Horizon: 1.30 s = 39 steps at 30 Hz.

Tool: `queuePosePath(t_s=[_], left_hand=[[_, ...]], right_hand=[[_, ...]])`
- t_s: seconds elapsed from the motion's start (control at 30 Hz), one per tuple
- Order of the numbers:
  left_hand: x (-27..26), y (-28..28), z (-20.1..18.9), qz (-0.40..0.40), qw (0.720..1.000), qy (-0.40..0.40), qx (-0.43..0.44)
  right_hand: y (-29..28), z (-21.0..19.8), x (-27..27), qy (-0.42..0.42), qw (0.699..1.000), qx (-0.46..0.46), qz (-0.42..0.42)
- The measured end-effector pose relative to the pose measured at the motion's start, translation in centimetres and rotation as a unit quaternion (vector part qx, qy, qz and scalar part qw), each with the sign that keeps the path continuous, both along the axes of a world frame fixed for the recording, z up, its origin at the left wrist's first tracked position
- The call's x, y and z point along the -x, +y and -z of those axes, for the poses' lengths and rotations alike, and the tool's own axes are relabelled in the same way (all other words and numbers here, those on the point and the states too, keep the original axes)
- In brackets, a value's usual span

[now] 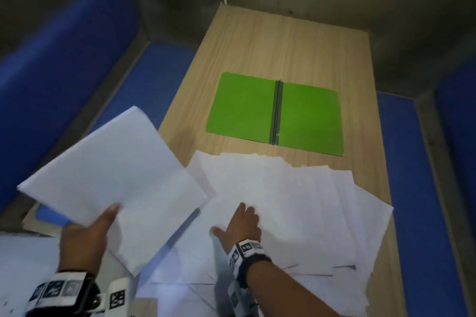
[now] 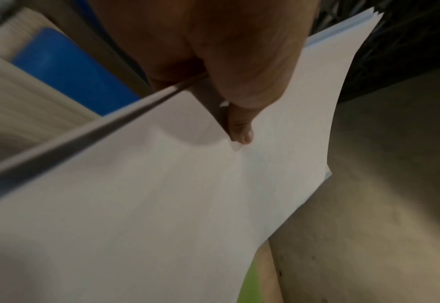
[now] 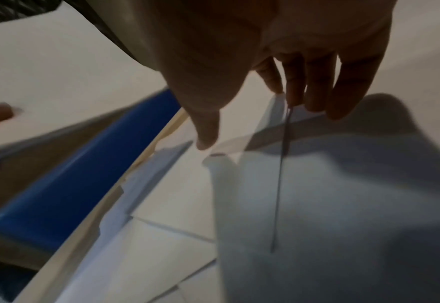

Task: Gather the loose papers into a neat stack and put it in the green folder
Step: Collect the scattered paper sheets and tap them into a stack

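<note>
My left hand grips a squared stack of white papers, held tilted above the table's left edge, thumb on top and fingers underneath. Loose white sheets lie fanned across the near half of the wooden table. On them my right hand lies flat, fingers straight and thumb spread; one sheet's edge stands up beside it. The green folder lies open and flat beyond the sheets, dark spine up the middle. A sliver of the folder shows under the held stack.
Blue cushioned seats run along the table's left side and a blue one along its right. A grey floor lies beyond the table's far end. Bare wood shows around and behind the folder.
</note>
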<state>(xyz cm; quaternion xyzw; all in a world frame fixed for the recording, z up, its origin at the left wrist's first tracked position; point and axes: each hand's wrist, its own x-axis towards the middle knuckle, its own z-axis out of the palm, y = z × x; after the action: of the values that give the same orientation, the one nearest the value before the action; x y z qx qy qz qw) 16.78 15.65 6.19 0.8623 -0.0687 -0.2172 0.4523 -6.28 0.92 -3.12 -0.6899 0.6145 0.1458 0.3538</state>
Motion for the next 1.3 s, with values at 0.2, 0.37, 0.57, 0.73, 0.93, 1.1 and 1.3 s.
queuePosePath(t_s=[0.2,0.37,0.57,0.73,0.93,1.1,1.3], left_hand=[[0.2,3.7,0.5,-0.019,0.998,0.051,-0.034],[1.4,3.9,1.8,-0.012,0.995,0.084,-0.060],[3.2,2.2,2.1,0.034,0.994,0.086,-0.066],[4.5,0.7,2.1,0.069,0.992,0.090,-0.064],[5.5,0.0,1.9,0.086,0.990,0.100,-0.053],[5.8,0.5,2.4,0.078,0.990,0.105,-0.062],[6.0,0.7,4.1,0.078,0.988,0.098,-0.086]], right_hand=[[-0.9,1.1,-0.8,-0.068,0.987,0.005,0.147],[-3.5,0.4,4.3,-0.092,0.977,0.009,0.194],[-5.2,-0.4,9.9,0.059,0.987,0.058,0.140],[-5.9,-0.3,9.4,0.097,0.989,0.042,0.106],[-5.6,0.0,9.5,-0.059,0.977,-0.009,0.206],[-6.4,-0.9,13.3,-0.076,0.964,0.029,0.252],[-7.7,-1.2,17.0,0.089,0.967,0.038,0.236]])
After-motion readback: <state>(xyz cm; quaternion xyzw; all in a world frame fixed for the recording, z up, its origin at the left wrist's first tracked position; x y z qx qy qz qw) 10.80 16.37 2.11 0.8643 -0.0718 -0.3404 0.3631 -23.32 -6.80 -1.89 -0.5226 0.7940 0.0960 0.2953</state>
